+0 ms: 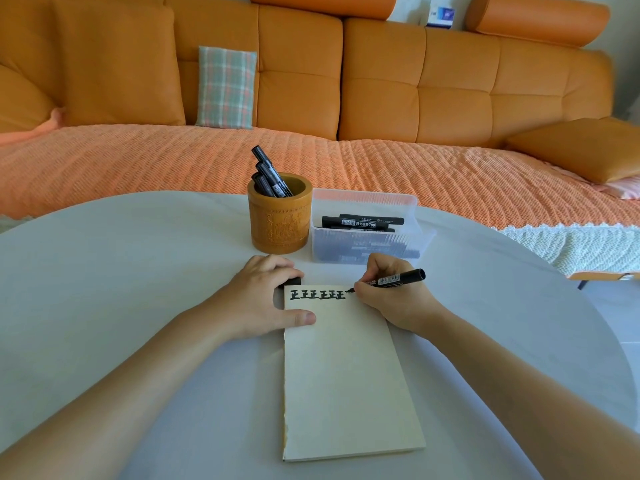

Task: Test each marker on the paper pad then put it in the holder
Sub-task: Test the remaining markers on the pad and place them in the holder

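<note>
My right grip (391,299) pinches a marker (398,279), tip on the pad (346,375). My left grip (259,299) clasps a cap (291,282), thumb on the pad.

Along the top edge of the paper pad (346,375) runs a row of thick black handwritten characters (317,294), each resembling 正. In the clear plastic box (412,206), the topmost marker (353,222) carries a label reading 记号笔 超大容量700. The printed label on the uncapped marker (394,279) at the pad's corner is too small to read.
</note>
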A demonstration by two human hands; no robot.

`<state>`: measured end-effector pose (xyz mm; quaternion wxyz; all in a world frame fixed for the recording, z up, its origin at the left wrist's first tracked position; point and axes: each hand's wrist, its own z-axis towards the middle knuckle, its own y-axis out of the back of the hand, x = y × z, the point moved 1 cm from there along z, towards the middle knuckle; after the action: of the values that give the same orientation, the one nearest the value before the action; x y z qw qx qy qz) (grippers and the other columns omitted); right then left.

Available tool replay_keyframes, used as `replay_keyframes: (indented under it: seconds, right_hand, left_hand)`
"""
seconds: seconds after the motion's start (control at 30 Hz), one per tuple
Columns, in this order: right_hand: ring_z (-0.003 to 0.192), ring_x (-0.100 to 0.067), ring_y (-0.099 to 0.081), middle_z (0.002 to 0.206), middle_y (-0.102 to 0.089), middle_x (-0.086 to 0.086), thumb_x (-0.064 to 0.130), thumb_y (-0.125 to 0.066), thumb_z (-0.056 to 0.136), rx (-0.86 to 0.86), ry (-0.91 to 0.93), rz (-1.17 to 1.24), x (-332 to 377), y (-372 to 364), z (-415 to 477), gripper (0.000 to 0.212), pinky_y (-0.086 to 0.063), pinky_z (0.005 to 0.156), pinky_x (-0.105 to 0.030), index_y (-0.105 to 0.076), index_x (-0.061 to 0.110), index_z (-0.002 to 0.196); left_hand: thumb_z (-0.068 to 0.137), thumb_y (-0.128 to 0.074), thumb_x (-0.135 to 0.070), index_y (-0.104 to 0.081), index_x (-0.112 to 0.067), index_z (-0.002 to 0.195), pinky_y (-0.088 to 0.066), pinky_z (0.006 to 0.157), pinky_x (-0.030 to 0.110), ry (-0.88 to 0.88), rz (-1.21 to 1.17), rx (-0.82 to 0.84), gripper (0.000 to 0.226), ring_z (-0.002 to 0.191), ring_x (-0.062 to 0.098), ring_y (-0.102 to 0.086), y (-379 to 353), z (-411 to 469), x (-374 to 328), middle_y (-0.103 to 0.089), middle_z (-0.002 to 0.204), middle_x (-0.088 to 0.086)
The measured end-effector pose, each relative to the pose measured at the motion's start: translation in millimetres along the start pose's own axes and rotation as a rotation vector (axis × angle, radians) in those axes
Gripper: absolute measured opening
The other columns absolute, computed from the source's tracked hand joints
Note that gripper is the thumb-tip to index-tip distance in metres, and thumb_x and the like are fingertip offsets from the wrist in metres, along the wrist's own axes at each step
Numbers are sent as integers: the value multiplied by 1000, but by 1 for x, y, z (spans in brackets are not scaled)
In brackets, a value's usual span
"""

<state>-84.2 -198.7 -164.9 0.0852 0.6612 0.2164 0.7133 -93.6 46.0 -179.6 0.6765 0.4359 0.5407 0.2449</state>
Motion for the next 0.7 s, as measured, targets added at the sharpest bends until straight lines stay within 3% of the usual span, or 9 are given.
replay_keyframes:
  seconds: [0.37, 0.63, 0.7]
  right_hand:
    - [53, -13, -39, 60, -48, -1, -3, -67, 83, 49, 45, 4, -2, 2, -2, 27, -32, 49, -23, -44, -3, 70]
    - [55, -17, -39, 60, -46, -3, -2, -66, 84, 29, 30, 5, -2, 1, -1, 27, -31, 49, -28, -43, 0, 70]
    - [53, -16, -38, 59, -45, -2, -2, -65, 83, 29, 20, -2, -2, 2, -1, 26, -31, 47, -26, -42, 0, 71]
  left_hand:
    - [71, -69, -70, -44, -36, 140, -24, 108, 26, 0, 2, -5, 81, 131, -6, -15, 0, 0, -2, -31, 140, -23]
    - [58, -59, -84, -45, -39, 138, -26, 111, 29, 13, -5, 13, 93, 129, -8, -14, 1, 0, -1, -30, 137, -26]
    - [64, -65, -79, -44, -38, 139, -25, 111, 29, 14, -9, 10, 87, 129, -8, -14, 0, -1, -2, -30, 138, -26]
